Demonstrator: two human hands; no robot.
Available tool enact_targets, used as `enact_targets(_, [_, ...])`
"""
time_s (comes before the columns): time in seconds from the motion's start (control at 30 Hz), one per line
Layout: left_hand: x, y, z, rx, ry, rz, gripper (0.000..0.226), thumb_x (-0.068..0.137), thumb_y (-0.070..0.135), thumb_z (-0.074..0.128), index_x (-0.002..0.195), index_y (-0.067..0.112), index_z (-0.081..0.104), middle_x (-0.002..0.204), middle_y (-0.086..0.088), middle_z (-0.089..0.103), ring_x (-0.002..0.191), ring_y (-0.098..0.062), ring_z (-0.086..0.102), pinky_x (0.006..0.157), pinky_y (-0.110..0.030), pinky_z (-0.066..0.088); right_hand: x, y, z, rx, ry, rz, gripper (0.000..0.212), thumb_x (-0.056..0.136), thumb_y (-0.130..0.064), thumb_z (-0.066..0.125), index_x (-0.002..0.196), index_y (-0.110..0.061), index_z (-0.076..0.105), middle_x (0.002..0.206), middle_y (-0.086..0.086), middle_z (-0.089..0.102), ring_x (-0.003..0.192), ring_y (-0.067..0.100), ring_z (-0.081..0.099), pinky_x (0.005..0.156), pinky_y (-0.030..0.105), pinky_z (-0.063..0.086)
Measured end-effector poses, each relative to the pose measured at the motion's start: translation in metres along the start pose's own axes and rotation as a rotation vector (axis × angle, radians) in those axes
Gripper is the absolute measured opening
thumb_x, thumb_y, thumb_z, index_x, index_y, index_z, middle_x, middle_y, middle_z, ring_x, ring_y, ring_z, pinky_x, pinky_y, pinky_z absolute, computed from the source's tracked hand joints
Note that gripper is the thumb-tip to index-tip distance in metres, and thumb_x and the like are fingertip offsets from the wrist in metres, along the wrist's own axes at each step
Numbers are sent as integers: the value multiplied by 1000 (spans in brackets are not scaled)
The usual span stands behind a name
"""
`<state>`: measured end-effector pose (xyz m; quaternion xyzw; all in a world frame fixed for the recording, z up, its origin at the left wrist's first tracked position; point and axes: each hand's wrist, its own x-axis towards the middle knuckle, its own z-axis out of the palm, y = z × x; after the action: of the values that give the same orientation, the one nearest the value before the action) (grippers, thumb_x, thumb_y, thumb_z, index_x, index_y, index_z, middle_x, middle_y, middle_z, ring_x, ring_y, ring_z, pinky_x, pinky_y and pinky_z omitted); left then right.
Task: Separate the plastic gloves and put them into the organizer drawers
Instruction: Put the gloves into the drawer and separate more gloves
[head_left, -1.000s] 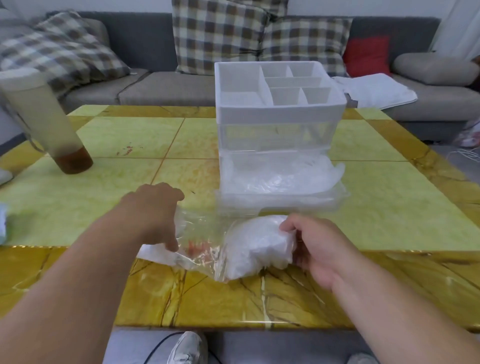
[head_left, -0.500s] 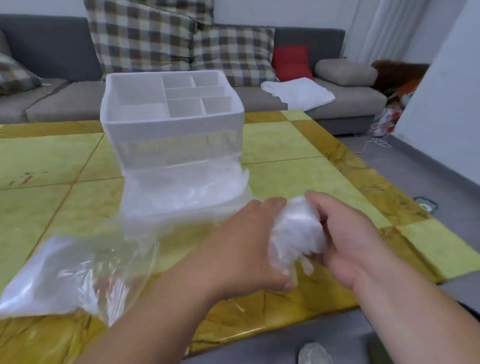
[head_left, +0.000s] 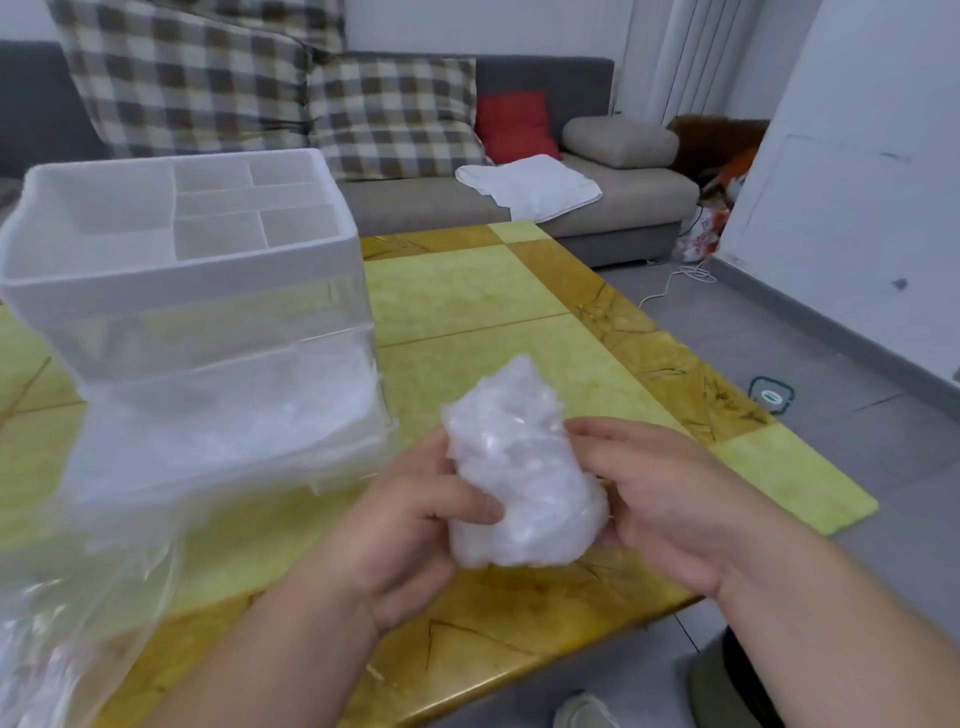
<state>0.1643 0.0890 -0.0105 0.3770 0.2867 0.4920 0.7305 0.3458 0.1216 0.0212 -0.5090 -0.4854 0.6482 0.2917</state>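
A crumpled wad of thin clear plastic gloves is held above the table's near right part. My left hand grips its left side with the thumb across the front. My right hand grips its right side, fingers curled behind it. To the left stands the white organizer with divided top compartments. Its clear lower drawer is pulled out and holds several more clear gloves. A clear plastic bag lies at the lower left, blurred.
The yellow-green and ochre tiled table has its right edge close to my right hand. Behind it is a grey sofa with checked cushions, a red cushion and a white towel. A white cable lies on the grey floor at the right.
The wad of gloves has come out of the bag and risen. My left hand left the bag and took hold of the wad. The view has swung right and moved closer.
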Motion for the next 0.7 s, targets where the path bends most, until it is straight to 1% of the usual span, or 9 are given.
enact_targets(0.07, [6,-6,0,120,125,37,59,67,-7,51,125,-8,59,118,-29,67,112,-44,65,87,-46,55,0,4,2,-61,-43,1,25,82,-11,77,107,-13,75,101,10,77,84,25,71,73,42,52])
enact_targets(0.13, [7,-13,0,201,195,53,53,66,-1,53,117,-3,66,114,-27,70,108,-42,67,84,-44,54,0,6,4,-141,-19,-45,33,72,-6,82,103,-15,75,95,5,78,81,22,74,66,34,55])
enact_targets(0.23, [3,-14,-1,48,175,47,60,53,3,55,111,2,70,109,-21,71,96,-32,70,77,-34,56,3,7,1,-313,145,-178,25,70,-4,82,91,-14,76,83,2,77,77,24,74,61,36,57])
enact_targets(0.33, [1,-4,-5,37,179,43,80,54,22,65,132,8,58,130,-18,65,114,-29,62,99,-42,42,8,6,-4,-640,310,-309,13,77,-8,72,84,-19,71,76,-2,72,72,21,69,60,39,56])
enact_targets(0.4, [2,-1,-4,268,302,51,83,57,42,74,134,17,57,128,-5,68,121,-20,62,104,-39,43,7,4,-2,-816,355,-367,13,80,-11,67,82,-24,67,72,-6,67,66,12,63,51,28,48])
enact_targets(0.47, [2,1,2,567,404,79,82,57,56,80,131,28,57,120,7,71,112,-11,66,94,-31,52,3,2,3,-899,339,-433,14,82,-16,67,83,-30,65,72,-13,63,67,2,59,50,18,44])
enact_targets(0.53, [1,0,5,638,488,86,62,66,48,84,122,31,62,108,6,74,99,-12,72,80,-29,58,1,2,10,-912,254,-483,17,82,-17,67,87,-34,65,73,-17,63,70,-2,58,54,14,43])
enact_targets(0.63, [0,4,6,545,537,71,11,86,17,76,96,13,74,89,-11,77,82,-26,75,69,-39,57,2,3,12,-902,149,-498,27,82,-11,66,95,-35,68,79,-18,66,73,1,60,58,19,48])
enact_targets(0.7, [-1,7,6,524,536,39,9,90,11,69,85,8,76,85,-16,76,74,-28,72,65,-37,54,4,1,5,-849,115,-463,39,80,-5,68,103,-37,70,87,-21,69,79,-2,64,61,15,49])
